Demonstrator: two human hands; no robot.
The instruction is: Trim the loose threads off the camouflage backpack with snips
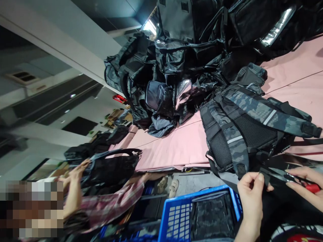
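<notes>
My left hand (252,198) is closed, pinching the end of a black strap (264,176) between thumb and fingers. My right hand (306,185) holds a pair of scissors (277,173) with a red handle, and the blades point left at the strap end. Just beyond both hands a camouflage backpack (242,124) lies with its mesh back and shoulder straps facing up. One strap hangs from its near edge close to my left hand. Whether the blades touch the strap I cannot tell.
The backpack rests on a pink-covered table (161,151). Behind it is a heap of black bags (171,64). Below the table edge stands a blue plastic crate (199,195) with dark folded pieces inside. At left a co-worker's hand (77,171) touches a black bag (111,168).
</notes>
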